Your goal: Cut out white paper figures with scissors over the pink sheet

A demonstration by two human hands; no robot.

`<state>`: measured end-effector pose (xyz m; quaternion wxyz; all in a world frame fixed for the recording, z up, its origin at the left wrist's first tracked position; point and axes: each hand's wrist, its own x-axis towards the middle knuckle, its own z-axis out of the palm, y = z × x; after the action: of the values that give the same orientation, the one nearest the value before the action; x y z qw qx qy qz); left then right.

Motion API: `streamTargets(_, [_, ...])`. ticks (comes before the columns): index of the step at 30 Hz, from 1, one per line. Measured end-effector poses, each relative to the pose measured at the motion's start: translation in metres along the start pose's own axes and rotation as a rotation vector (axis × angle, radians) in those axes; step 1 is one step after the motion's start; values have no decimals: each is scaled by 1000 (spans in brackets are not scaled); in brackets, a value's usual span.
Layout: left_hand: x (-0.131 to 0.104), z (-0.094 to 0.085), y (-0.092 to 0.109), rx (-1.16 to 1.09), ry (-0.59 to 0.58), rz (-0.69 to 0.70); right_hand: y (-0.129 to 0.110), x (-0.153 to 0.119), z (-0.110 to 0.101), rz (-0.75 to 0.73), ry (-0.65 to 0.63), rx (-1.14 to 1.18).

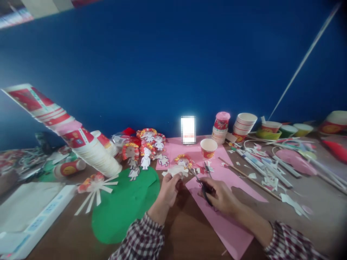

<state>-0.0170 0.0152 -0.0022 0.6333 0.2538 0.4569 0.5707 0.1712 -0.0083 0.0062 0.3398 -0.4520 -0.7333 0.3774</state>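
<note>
My left hand (170, 189) pinches a white paper piece (177, 171) above the brown table, its fingers closed. In my right hand (223, 195) are dark-handled scissors (206, 191), the fingers wrapped around the handles and the blades pointing up and left toward the paper. Just beyond the white paper is a round red-and-yellow paper decoration (183, 160). Under my right hand lies pink paper (227, 225). A green paper shape (124, 209) rests to the left of my left forearm.
Paper figures with red-yellow rims (145, 159) stand at the back. A tall tilted cup stack (89, 151) leans at left, near a white box (46, 220). A single paper cup (208, 148) sits behind my hands. Paper scraps and a thin stick (253, 181) lie at right.
</note>
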Motion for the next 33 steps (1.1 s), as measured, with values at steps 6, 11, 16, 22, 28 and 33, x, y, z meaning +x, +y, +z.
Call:
streamTargets(6, [7,-1,-7,1,42,-14,5,3,-9,-19,105,-21])
streamTargets(11, [0,1,-2,30,69,-39,-5,-11,-21,48,113,32])
streamTargets(16, [-18,5,8,81,44,-50,-23,-37,-30,207,-93,204])
streamTargets(22, [-37,16,19,212,-47,-29,-19,-55,-35,446,-260,472])
streamTargets(28, [-45,22,22,358,-106,51,-29,-65,-36,512,-295,586])
streamTargets(33, [-51,23,25,438,-170,58,-42,-68,-36,520,-312,673])
